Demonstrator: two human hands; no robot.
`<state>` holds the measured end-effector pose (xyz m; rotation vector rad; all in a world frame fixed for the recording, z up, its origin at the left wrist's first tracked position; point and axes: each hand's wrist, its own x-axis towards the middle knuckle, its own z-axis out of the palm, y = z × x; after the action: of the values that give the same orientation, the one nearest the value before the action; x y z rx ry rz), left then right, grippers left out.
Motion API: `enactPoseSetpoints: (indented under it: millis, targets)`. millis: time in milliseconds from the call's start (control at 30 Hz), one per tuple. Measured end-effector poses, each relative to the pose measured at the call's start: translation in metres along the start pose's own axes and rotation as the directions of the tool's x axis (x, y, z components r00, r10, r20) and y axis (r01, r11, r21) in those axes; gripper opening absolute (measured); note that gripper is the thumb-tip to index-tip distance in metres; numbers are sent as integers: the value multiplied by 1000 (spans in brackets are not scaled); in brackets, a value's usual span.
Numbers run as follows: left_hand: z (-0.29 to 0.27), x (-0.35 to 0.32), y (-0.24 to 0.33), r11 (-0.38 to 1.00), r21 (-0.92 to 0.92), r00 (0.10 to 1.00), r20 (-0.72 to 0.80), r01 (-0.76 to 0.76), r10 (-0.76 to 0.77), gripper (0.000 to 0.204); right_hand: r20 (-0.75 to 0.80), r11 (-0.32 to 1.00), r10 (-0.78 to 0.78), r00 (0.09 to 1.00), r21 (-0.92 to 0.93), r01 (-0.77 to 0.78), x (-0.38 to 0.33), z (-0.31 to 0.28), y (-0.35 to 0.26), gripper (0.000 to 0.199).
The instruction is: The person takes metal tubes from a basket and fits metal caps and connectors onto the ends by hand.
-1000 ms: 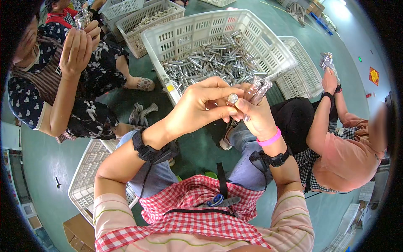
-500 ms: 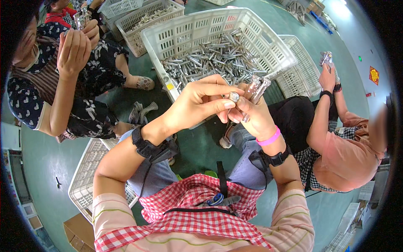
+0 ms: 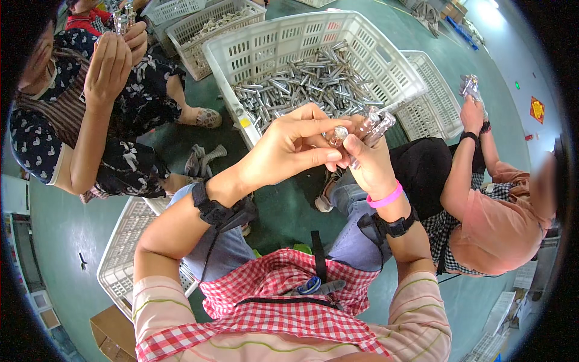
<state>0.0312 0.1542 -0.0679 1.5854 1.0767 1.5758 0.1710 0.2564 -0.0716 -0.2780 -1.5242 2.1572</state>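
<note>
My left hand (image 3: 292,142) has its thumb and fingers closed around one short shiny metal tube (image 3: 338,134), its round end turned up toward me. Against it, my right hand (image 3: 371,168) grips several shiny metal tubes (image 3: 379,127) in a bunch, their ends standing up past the fingers. Fingertips of both hands meet and hide the lower parts of the pieces. Just beyond my hands, a large white plastic basket (image 3: 224,78) holds a heap of similar metal tubes (image 3: 307,84).
Co-workers sit on both sides; the left one's hands (image 3: 111,66) and the right one's hand (image 3: 471,111) hold shiny metal pieces. Further white baskets stand behind (image 3: 181,45), at right (image 3: 431,102) and at lower left (image 3: 117,259). A cardboard box (image 3: 114,335) is nearby.
The tubes in my right hand have shifted slightly right and spread, and more of the piece at my left fingertips shows. The left co-worker's hands have moved a little.
</note>
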Motion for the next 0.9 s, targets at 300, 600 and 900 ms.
enactPoseSetpoints:
  millis: [300,600,900]
  targets:
    - [0,-1,-5,955,-281,994,-12,97,-104,25,61,1000,-24,998,-18,25,2,-3,3,27]
    - [5,0,-6,936,-350,992,-96,40,-78,23,14,994,-110,994,19,109,1,0,4,27]
    - [1,-1,4,925,-347,967,-136,157,-215,14,131,983,-126,983,147,107,3,-3,13,33]
